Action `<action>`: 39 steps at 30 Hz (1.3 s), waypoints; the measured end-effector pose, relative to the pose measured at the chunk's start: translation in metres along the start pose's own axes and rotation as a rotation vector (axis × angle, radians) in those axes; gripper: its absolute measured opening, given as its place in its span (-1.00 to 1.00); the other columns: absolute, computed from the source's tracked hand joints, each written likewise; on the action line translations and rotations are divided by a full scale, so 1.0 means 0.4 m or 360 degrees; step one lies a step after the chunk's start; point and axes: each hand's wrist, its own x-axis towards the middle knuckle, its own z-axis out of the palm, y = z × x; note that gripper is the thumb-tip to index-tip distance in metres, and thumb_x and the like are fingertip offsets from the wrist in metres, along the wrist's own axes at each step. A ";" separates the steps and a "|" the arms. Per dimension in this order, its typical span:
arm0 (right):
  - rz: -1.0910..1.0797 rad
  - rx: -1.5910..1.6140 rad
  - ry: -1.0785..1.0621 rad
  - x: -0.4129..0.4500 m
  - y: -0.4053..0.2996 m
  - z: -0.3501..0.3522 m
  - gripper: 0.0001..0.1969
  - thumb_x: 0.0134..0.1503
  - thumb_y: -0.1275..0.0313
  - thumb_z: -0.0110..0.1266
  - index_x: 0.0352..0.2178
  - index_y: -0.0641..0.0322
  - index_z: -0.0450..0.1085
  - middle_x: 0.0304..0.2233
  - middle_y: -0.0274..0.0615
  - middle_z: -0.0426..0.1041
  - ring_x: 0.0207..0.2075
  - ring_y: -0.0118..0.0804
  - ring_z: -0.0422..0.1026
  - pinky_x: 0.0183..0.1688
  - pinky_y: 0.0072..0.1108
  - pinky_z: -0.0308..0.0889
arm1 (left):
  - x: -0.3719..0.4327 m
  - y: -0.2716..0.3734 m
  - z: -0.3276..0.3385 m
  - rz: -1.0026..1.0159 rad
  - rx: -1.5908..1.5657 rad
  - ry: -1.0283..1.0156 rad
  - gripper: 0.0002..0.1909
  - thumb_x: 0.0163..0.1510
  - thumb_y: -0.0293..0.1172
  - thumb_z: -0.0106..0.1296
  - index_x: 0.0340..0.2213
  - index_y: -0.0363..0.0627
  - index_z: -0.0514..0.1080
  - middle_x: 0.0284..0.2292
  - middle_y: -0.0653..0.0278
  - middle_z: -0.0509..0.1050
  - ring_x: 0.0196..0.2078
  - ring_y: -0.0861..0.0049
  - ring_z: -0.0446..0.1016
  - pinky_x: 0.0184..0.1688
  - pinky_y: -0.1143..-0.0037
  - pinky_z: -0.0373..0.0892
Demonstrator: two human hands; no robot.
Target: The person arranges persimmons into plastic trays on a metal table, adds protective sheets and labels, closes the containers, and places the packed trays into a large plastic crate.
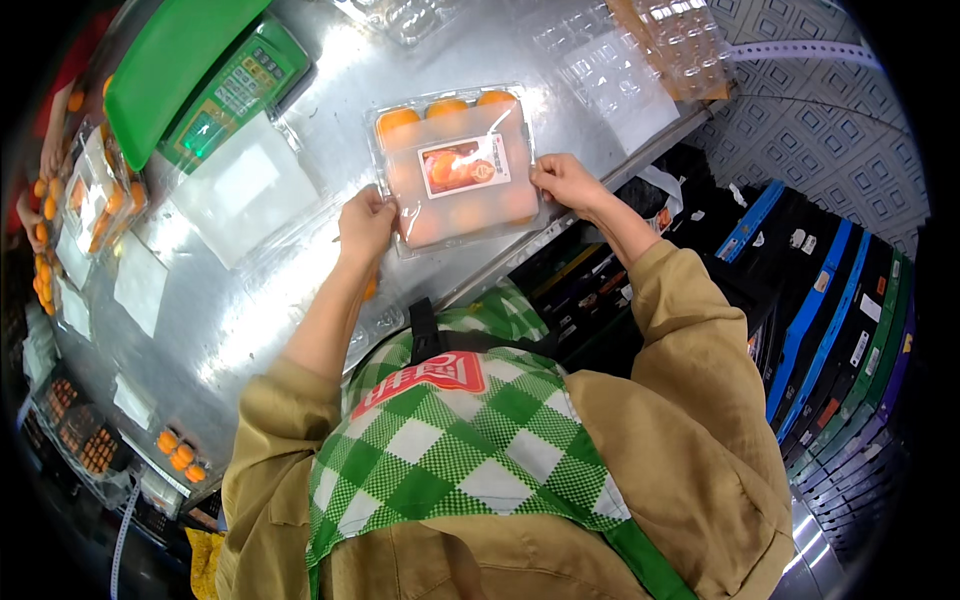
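A clear plastic box of orange fruit (463,217) lies on the metal table in front of me. A frosted sheet covers most of the fruit, with several rounded tops showing at the far edge. On the sheet sits a printed label (463,166) with a fruit picture and writing. My left hand (367,225) grips the box's left edge, its thumb on the near-left rim. At the opposite edge, my right hand (564,180) pinches the rim between thumb and curled fingers. Beside my left forearm is another clear tray (379,324), partly hidden, with an orange fruit near it.
A green weighing scale (225,97) stands far left, near white sheets (244,187). Empty clear trays (686,45) lie at the far right. Stacked crates (817,315) rise beyond the metal table's (202,300) right edge. Another person's hands (51,154) are among fruit at far left.
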 end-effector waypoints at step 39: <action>-0.0988 0.0157 -0.0468 0.248 -0.965 0.361 -0.82 0.12 0.37 -0.06 -0.56 0.15 0.29 -0.63 -0.44 0.27 -0.61 -0.61 0.18 -0.58 -0.74 0.08 | 0.124 0.316 -0.793 0.0951 -0.1912 -0.0061 -0.57 -0.06 -0.51 -0.19 -0.08 -0.25 0.24 -0.16 0.12 0.40 -0.14 0.36 0.43 -0.08 0.36 0.40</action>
